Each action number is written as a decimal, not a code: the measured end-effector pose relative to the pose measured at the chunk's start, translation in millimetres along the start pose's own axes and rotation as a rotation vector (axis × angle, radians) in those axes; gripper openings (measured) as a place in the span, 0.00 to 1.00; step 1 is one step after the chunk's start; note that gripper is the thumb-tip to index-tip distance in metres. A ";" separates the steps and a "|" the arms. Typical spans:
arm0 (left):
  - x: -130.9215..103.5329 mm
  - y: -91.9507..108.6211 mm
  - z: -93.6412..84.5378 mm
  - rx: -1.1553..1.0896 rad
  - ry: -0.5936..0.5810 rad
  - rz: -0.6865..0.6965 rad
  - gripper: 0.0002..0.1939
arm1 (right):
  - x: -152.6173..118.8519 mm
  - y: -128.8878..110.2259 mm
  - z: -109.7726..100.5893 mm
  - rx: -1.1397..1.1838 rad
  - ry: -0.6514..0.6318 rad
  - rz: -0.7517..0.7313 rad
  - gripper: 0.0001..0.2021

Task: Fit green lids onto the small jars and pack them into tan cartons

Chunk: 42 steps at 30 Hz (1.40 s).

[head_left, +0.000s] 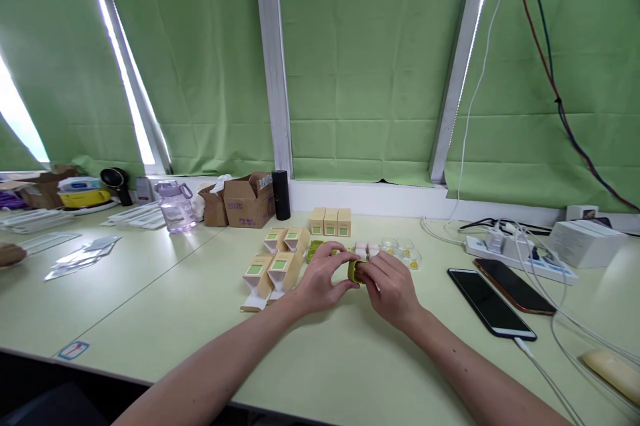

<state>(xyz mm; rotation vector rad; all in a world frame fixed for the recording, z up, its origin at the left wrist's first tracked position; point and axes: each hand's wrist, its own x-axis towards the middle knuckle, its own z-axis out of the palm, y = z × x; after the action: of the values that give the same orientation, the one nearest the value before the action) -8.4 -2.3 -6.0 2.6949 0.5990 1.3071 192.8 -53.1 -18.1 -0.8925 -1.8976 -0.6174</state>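
Observation:
My left hand [324,281] pinches a small olive-green open box [354,271] between thumb and forefinger, just above the table. From the other side, my right hand [394,289] has its fingertips at the box's opening; whatever may be between them is hidden. Left of my hands stand several cream cartons [285,270] with green squares and open flaps. Beyond my left hand lie more green pieces [314,249], partly covered. Small pale pink-white blocks [361,250] and clear round plastic holders [413,258] with yellow spots sit behind my right hand.
Three closed cream cartons [331,222] stand at the back. Brown cardboard boxes [249,201], a black cylinder [281,195] and a purple jug [176,207] are left. Two phones [491,303], cables and a power strip [520,258] lie right. Another person's hand [11,255] shows far left.

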 end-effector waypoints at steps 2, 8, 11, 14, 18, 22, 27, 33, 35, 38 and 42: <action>0.6 0.0 -1.0 0.002 -0.001 0.009 0.24 | -0.1 0.6 -1.6 0.021 -0.009 0.002 0.07; 3.1 -1.7 -3.8 -0.016 0.041 0.028 0.24 | -2.0 0.6 -7.5 0.140 -0.019 0.002 0.17; 4.3 -2.8 -4.8 -0.015 0.062 0.017 0.24 | -2.4 -1.5 -8.3 0.131 -0.013 0.026 0.23; 5.3 -1.8 -5.3 0.002 0.071 0.033 0.23 | -3.2 -2.9 -5.9 0.114 -0.042 0.056 0.28; 5.9 1.1 -4.2 0.029 0.060 0.059 0.20 | -6.9 -1.1 0.8 0.135 -0.058 0.059 0.30; 5.6 2.9 -2.5 -0.003 0.072 -0.001 0.26 | -11.3 2.4 6.4 0.179 -0.060 0.087 0.30; 9.1 8.5 -4.4 -0.167 0.092 -0.185 0.22 | -11.7 3.8 7.5 0.253 -0.001 0.207 0.28; 15.9 11.0 0.6 -0.236 0.088 -0.474 0.07 | -10.2 2.0 6.5 0.316 0.042 0.288 0.24; 17.6 12.2 3.1 -0.270 0.074 -0.519 0.07 | -10.6 1.8 7.1 0.315 0.036 0.288 0.24; 19.3 15.4 4.9 -0.336 0.072 -0.562 0.08 | -11.8 1.9 8.4 0.298 0.033 0.266 0.24; 20.0 17.8 5.3 -0.399 0.082 -0.594 0.10 | -12.8 2.3 9.4 0.262 0.038 0.227 0.25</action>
<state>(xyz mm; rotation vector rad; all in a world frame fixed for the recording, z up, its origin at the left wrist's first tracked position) 12.4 -10.5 9.7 1.9427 0.9357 1.2062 193.6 -49.2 -33.6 -0.9012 -1.7618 -0.2408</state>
